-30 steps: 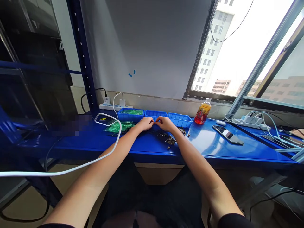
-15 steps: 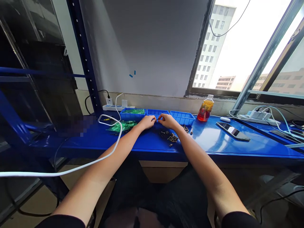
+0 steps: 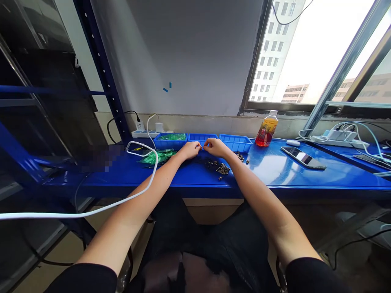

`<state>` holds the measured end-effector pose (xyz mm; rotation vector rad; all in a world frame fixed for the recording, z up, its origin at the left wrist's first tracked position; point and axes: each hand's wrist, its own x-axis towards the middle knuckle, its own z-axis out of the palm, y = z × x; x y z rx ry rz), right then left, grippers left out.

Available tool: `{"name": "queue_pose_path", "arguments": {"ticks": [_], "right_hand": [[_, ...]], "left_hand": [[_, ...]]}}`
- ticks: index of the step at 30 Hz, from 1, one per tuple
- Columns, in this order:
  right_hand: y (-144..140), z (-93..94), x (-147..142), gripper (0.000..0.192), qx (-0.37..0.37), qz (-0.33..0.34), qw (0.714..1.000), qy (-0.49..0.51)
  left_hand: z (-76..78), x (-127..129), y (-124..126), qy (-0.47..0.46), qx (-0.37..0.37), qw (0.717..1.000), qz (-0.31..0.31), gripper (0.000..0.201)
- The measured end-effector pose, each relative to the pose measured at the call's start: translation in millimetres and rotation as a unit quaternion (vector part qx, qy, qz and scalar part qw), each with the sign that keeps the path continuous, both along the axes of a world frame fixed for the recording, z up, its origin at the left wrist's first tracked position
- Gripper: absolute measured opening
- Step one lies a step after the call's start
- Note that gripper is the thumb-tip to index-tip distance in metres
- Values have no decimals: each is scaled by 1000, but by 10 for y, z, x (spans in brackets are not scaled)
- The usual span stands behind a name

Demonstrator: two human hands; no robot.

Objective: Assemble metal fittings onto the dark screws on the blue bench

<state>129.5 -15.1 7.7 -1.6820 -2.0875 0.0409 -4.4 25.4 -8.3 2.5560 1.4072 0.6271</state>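
My left hand and my right hand meet fingertip to fingertip over the blue bench, pinching a tiny part between them; it is too small to name. Just under my right wrist lies a loose pile of small dark metal parts. Behind my hands stand three shallow blue trays: the left tray holds green bags, the middle tray and the right tray sit beside it. More green bags lie left of my left hand.
A white cable loops across my left forearm from a power strip at the wall. An orange drink bottle, a phone and another power strip with cables sit to the right. Blue shelving stands at the left.
My head has tipped slightly, so the bench sits higher in view. Both hands stay joined at the same spot, fingers working the small part.
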Motion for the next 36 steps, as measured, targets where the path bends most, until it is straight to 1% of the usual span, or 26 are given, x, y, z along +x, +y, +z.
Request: {"name": "queue_pose_path", "arguments": {"ticks": [5,12,18,28,36], "right_hand": [[9,4,11,19,-1,-13,1000,-16],[24,-12,18,21,-44,-16,998,-46],[35,-22,48,25,-53,-6,998,-36],[33,-7,63,25,-50,3,998,-40],[70,-27,76,24,-48,-1,998,-37]], "left_hand": [[-1,4,-22,-17,0,1000,3,23],[4,13,-32,-20,15,1000,-11,23],[10,21,-45,-6,9,1000,-5,25],[-1,37,-53,11,21,1000,-10,25],[-34,10,-2,-7,25,999,-29,25]]}}
